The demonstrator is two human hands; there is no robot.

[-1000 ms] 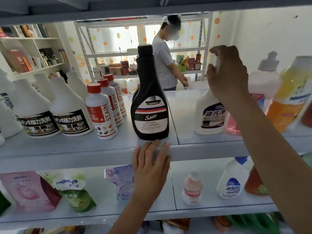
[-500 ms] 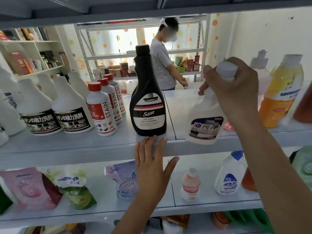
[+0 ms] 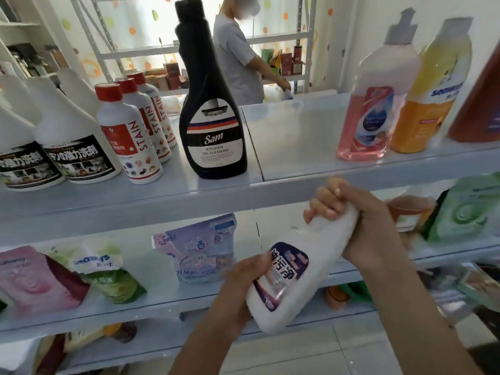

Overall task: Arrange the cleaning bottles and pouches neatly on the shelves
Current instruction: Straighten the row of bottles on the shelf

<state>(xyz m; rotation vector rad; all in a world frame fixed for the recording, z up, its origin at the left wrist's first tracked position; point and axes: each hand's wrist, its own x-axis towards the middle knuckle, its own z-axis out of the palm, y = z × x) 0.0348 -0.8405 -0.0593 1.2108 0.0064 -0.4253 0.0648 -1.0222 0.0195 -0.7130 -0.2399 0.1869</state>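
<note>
A white bottle with a purple label (image 3: pixel 295 274) is tilted in front of the lower shelf. My right hand (image 3: pixel 359 226) grips its neck at the top, and my left hand (image 3: pixel 243 280) holds its lower body. On the upper shelf (image 3: pixel 297 136) stand a black Sam bottle (image 3: pixel 213 123), three red-capped STAIN bottles (image 3: pixel 130 136) and white bottles with black labels (image 3: pixel 70 139). A pink bottle (image 3: pixel 373 104) and a yellow-orange bottle (image 3: pixel 430 90) stand at the right. Pouches in pink (image 3: pixel 35 280), green (image 3: pixel 108 272) and lilac (image 3: pixel 200 250) lean on the lower shelf (image 3: pixel 151 304).
A bare stretch of upper shelf lies between the black bottle and the pink one. A green pouch (image 3: pixel 465 209) sits at the right of the lower shelf. A person (image 3: pixel 238 52) works at another rack behind the shelves. More items lie on the bottom shelf.
My right hand lifted the white bottle off the upper shelf and brought it down in front of the lower shelf. My left hand left the shelf edge and took hold of the bottle's body.
</note>
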